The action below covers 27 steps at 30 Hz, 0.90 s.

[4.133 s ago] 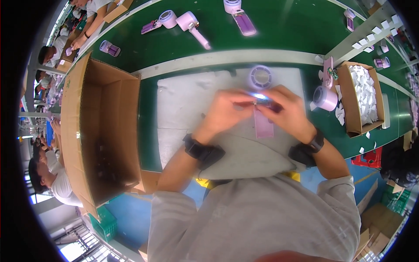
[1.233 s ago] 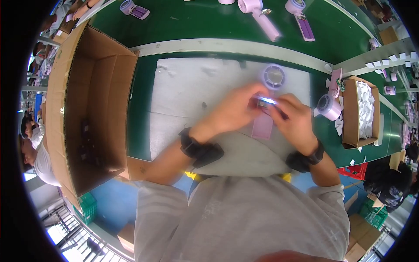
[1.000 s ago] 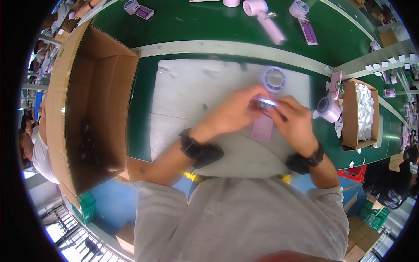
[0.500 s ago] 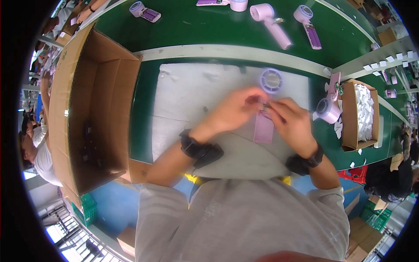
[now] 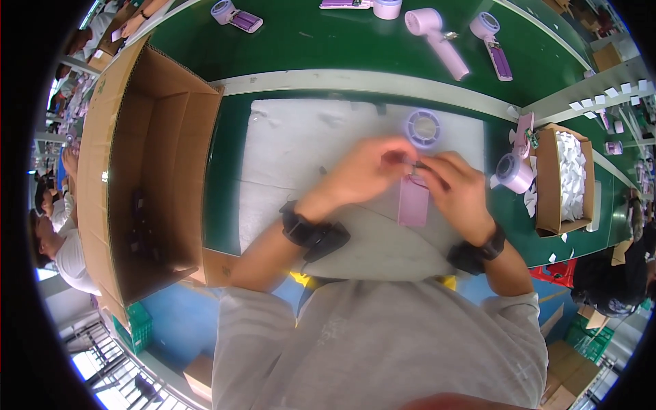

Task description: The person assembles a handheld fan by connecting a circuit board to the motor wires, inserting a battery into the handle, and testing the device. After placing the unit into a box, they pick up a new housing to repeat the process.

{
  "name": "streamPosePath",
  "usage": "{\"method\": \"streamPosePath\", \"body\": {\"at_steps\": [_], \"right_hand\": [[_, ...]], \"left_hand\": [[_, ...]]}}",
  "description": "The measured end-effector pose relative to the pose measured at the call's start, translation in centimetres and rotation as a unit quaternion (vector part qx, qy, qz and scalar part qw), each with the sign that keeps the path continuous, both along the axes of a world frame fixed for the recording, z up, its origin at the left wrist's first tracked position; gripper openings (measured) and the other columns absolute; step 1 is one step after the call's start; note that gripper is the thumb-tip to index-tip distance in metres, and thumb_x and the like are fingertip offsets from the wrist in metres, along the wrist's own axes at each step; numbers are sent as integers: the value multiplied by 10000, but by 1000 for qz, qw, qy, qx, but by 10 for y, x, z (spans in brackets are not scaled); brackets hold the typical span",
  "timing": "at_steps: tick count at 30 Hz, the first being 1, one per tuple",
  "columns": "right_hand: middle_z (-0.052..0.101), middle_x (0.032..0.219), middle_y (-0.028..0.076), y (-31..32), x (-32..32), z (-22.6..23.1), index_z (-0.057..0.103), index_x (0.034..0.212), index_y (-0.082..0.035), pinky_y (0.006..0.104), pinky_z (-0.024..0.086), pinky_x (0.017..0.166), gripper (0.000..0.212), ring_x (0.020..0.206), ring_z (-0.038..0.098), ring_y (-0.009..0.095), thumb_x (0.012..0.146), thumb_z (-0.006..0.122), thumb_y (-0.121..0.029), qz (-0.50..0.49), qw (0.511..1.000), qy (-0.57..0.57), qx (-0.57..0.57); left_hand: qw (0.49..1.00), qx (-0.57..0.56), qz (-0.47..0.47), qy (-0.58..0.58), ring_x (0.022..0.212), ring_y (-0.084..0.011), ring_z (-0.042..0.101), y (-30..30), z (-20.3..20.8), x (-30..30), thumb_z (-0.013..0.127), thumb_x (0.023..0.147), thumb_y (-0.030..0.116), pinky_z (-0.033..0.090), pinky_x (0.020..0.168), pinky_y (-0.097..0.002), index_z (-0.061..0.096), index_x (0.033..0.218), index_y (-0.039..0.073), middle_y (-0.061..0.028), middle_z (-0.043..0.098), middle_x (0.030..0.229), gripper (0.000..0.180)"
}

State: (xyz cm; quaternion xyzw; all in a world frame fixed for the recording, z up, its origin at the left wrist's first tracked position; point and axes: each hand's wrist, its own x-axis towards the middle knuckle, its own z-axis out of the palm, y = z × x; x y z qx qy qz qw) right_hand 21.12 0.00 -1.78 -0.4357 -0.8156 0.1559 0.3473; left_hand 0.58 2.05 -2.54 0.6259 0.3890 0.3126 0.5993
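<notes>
A pink handheld fan with a round lilac head [image 5: 424,128] and a pink handle [image 5: 413,203] lies on a white foam sheet [image 5: 294,137]. Its neck is partly hidden by my fingers. My left hand [image 5: 374,169] comes in from the left, blurred, thumb and fingertips pinched together at the neck. From the right, my right hand [image 5: 459,183] pinches at the same spot, where thin wires and a small dark part show. What exactly lies between the fingertips is too small and blurred to tell. Both wrists wear black bands.
An open cardboard box [image 5: 164,171] with dark items inside stands at left. Another fan [image 5: 514,171] lies beside a small carton [image 5: 560,181] of white paper pieces at right. Beyond a pale rail [image 5: 328,80], several fans lie on a green belt [image 5: 301,44]. Other people work nearby.
The fans on the green belt have shifted a little to the right. My hands stay at the fan's neck with only slight movement.
</notes>
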Motion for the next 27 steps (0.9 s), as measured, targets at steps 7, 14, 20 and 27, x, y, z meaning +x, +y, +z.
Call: {"method": "streamPosePath", "body": {"at_steps": [7, 14, 20, 27], "right_hand": [[643, 811, 125, 0, -2, 2, 639, 920, -4, 280, 503, 554, 156, 607, 633, 174, 809, 740, -48, -34, 985, 72, -151], [634, 712, 110, 0, -2, 4, 573, 815, -14, 331, 495, 521, 166, 567, 637, 240, 820, 728, -72, -10, 988, 21, -156], [640, 715, 107, 3, 1, 0, 585, 835, -13, 329, 497, 522, 158, 548, 628, 238, 817, 730, -74, 1, 987, 32, -156], [660, 868, 135, 7, 0, -5, 622, 949, -14, 345, 526, 636, 181, 716, 662, 273, 801, 723, -45, 14, 988, 70, -138]], "left_hand": [[996, 71, -19, 53, 900, -171, 652, 1, 1, -2, 595, 862, -54, 515, 821, -292, 730, 1069, 50, -86, 693, 1006, 269], [996, 69, -14, 51, 892, -184, 658, 0, 5, -1, 594, 844, -60, 517, 812, -296, 736, 1047, 48, -97, 687, 995, 271], [998, 53, -14, 37, 892, -175, 655, 1, 5, 2, 593, 844, -66, 517, 797, -291, 735, 1052, 52, -90, 680, 1000, 278], [997, 66, 26, 32, 882, -162, 638, 5, -2, -6, 587, 852, -73, 502, 780, -275, 734, 1064, 61, -80, 659, 1015, 291]]}}
